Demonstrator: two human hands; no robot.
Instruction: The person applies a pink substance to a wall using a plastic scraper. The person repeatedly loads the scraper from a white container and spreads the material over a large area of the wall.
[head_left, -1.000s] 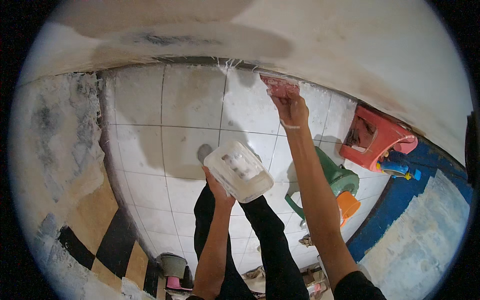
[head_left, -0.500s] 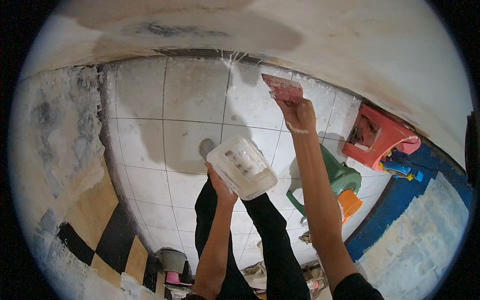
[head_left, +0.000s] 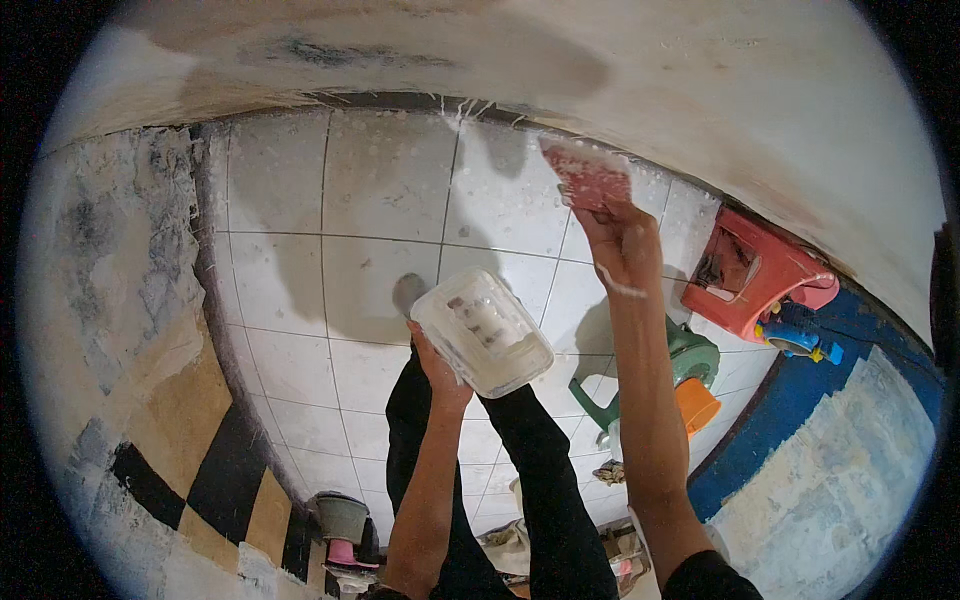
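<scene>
My left hand (head_left: pixel 440 365) grips a white plastic container (head_left: pixel 482 330) by its left side, with pale, creamy material inside it, above my knees. Up and to the right, my right hand (head_left: pixel 620 235) has its fingers closed on the lower edge of a flat red scraper (head_left: pixel 585 172) smeared with white. The scraper is held near the foot of the white wall (head_left: pixel 720 90) ahead, where white streaks run along the junction with the tiled floor (head_left: pixel 380 170); whether it touches the wall I cannot tell. A white smear lies across my right wrist.
At the right are an overturned red plastic stool (head_left: pixel 728 300), blue items (head_left: pixel 800 335), a green watering can (head_left: pixel 690 352), an orange cup (head_left: pixel 698 407) and a blue, patchily coated surface (head_left: pixel 745 460). A peeling checkered wall (head_left: pixel 215 465) stands left. A grey bucket (head_left: pixel 340 515) is at lower left.
My right hand and the red scraper have moved rightward and slightly back toward me. My left hand and the container have shifted only a little in the picture.
</scene>
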